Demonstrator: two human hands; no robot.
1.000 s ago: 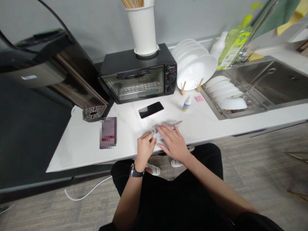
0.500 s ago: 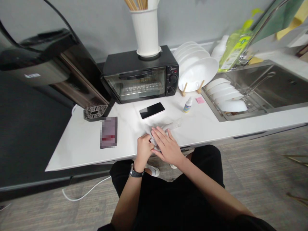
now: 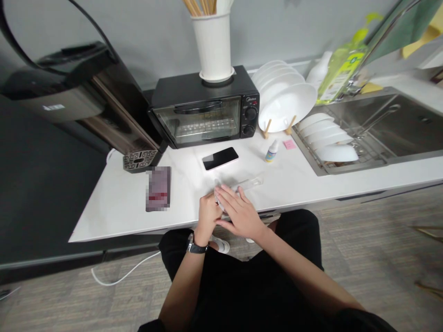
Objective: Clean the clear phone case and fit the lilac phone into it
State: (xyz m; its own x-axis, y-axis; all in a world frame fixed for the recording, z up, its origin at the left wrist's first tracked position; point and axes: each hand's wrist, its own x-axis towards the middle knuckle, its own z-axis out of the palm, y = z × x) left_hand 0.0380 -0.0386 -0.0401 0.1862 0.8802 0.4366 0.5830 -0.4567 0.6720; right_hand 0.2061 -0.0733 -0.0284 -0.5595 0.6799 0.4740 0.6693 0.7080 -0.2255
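Both hands are low at the near edge of the white counter [image 3: 114,207], working a clear plastic wrapper [image 3: 247,182] that lies flat just beyond the fingers. The right hand [image 3: 238,214] is spread wide, palm down, pinning the near end of it; the left hand [image 3: 206,214] is curled tight beside it, fingertips pinching at that same end, though what exactly sits between them is hidden. Best way through this, I'd say: keep the flat palm steady so the film can't slide, and pull slow with the pinch. Further back, the phone [image 3: 220,158] lies face up, a small dropper bottle [image 3: 272,151] stands upright near the plate rack [image 3: 284,99], full of white plates on edge. The white holder [image 3: 213,46] on the toaster oven [image 3: 204,110] carries chopsticks; the sink basket [image 3: 368,150] holds white bowls
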